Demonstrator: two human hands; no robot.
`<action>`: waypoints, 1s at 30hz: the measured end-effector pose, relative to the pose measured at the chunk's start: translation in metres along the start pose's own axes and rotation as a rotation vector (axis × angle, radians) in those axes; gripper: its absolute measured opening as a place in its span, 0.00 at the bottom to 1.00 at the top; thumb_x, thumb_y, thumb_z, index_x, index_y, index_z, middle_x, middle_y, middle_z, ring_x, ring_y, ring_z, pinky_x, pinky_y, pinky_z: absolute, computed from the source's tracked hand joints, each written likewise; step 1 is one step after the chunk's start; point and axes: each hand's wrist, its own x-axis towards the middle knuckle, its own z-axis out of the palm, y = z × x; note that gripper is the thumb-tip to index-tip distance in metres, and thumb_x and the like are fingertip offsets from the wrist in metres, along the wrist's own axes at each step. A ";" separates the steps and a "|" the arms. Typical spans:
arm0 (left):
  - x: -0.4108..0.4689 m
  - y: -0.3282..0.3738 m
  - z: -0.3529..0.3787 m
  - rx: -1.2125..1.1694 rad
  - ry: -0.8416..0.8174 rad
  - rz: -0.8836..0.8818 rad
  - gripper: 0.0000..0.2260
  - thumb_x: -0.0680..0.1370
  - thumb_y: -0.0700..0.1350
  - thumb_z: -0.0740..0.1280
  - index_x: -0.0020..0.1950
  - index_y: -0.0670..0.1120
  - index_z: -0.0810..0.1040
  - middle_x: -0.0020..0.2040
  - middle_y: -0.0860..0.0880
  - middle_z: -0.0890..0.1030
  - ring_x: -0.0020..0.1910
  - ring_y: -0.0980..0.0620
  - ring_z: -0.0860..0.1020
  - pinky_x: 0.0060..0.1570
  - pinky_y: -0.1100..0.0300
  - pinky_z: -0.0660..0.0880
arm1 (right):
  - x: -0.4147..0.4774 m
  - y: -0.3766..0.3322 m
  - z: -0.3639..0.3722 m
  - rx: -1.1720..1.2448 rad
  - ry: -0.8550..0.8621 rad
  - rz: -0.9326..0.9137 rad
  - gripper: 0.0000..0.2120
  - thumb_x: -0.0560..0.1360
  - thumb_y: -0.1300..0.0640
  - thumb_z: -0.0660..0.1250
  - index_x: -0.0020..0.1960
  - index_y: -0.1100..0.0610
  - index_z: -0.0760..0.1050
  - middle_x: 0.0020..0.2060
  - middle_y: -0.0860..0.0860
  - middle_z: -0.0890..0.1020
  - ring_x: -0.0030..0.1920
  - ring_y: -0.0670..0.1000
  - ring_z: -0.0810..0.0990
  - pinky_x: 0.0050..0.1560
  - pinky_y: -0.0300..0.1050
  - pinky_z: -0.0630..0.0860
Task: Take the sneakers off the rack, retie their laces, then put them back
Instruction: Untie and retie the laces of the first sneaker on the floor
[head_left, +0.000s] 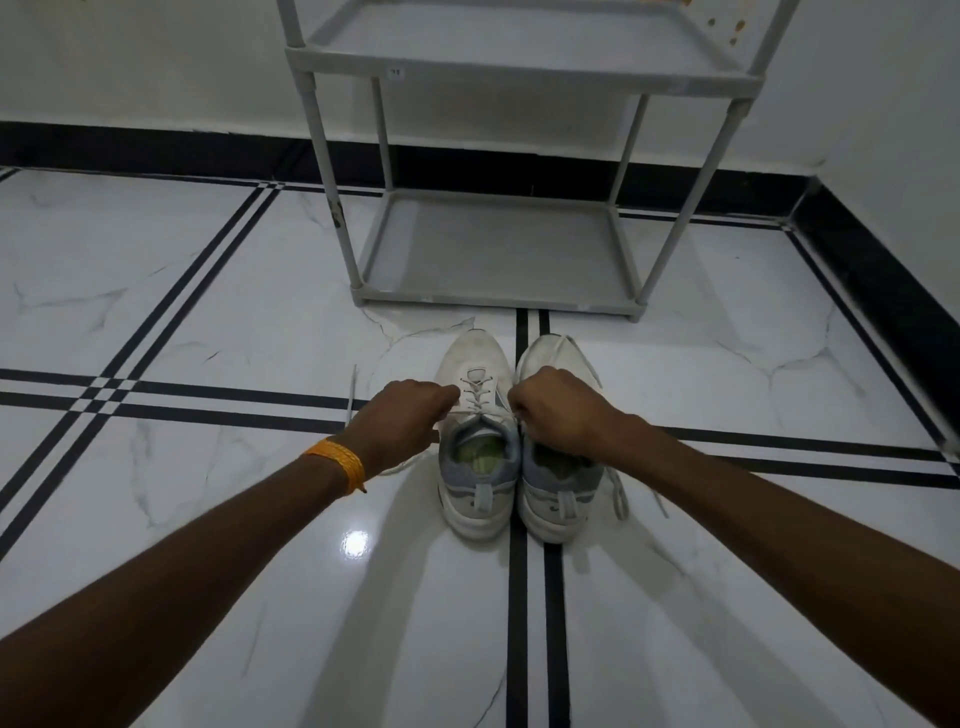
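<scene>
Pinching lace ends, the left hand (402, 415) and right hand (558, 410) close either side of the left sneaker (478, 441), near the rack (493, 301).

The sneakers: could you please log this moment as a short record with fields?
sneakers: left sneaker and right sneaker side by side on the floor, toes toward the rack
left hand: closed on a lace of the left sneaker
right hand: closed on its other lace
right sneaker's laces: loose
rack shelves: no shoes
</scene>
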 end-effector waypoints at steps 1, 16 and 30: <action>-0.002 -0.001 0.002 -0.006 -0.002 -0.007 0.06 0.76 0.38 0.67 0.48 0.46 0.73 0.48 0.44 0.83 0.39 0.48 0.74 0.39 0.60 0.66 | -0.001 0.000 0.001 -0.012 -0.013 -0.005 0.04 0.69 0.67 0.65 0.38 0.61 0.77 0.37 0.61 0.81 0.38 0.61 0.80 0.37 0.48 0.74; -0.012 -0.001 0.008 -0.098 -0.024 -0.119 0.02 0.78 0.39 0.64 0.50 0.45 0.75 0.46 0.44 0.83 0.40 0.47 0.77 0.39 0.61 0.68 | -0.002 -0.009 -0.007 0.171 -0.179 0.059 0.06 0.72 0.62 0.68 0.45 0.62 0.82 0.42 0.58 0.84 0.44 0.56 0.82 0.44 0.48 0.78; -0.004 0.016 -0.031 -1.486 0.100 -0.506 0.13 0.82 0.49 0.61 0.48 0.42 0.79 0.56 0.43 0.83 0.57 0.47 0.81 0.58 0.53 0.76 | -0.008 -0.017 -0.023 1.922 -0.043 0.386 0.07 0.80 0.59 0.61 0.49 0.59 0.76 0.57 0.59 0.83 0.60 0.55 0.80 0.56 0.48 0.77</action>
